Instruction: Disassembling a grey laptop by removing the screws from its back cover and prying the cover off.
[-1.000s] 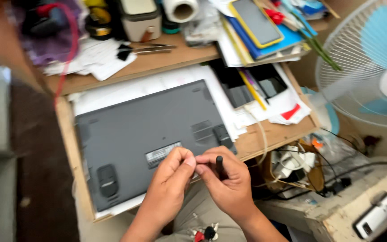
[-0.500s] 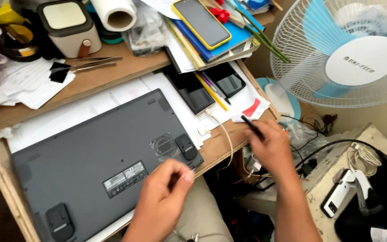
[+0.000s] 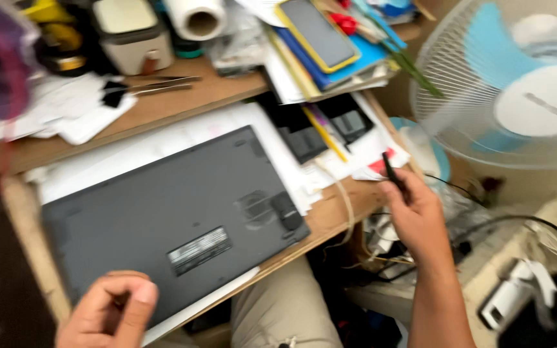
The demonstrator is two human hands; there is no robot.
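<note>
Pinching a thin black tool [image 3: 391, 173] in the right hand [image 3: 420, 216], out past the table [image 3: 330, 216] edge. Curling the left hand [image 3: 107, 316], seemingly empty, over the upturned laptop [image 3: 162, 219]. Risking a drop among the 2 cables below, given the light grip.

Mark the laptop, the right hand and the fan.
laptop [image 3: 162, 219], head view, middle of its grey underside.
right hand [image 3: 417, 216], head view, back of the hand.
fan [image 3: 546, 106], head view, white centre cap.
</note>
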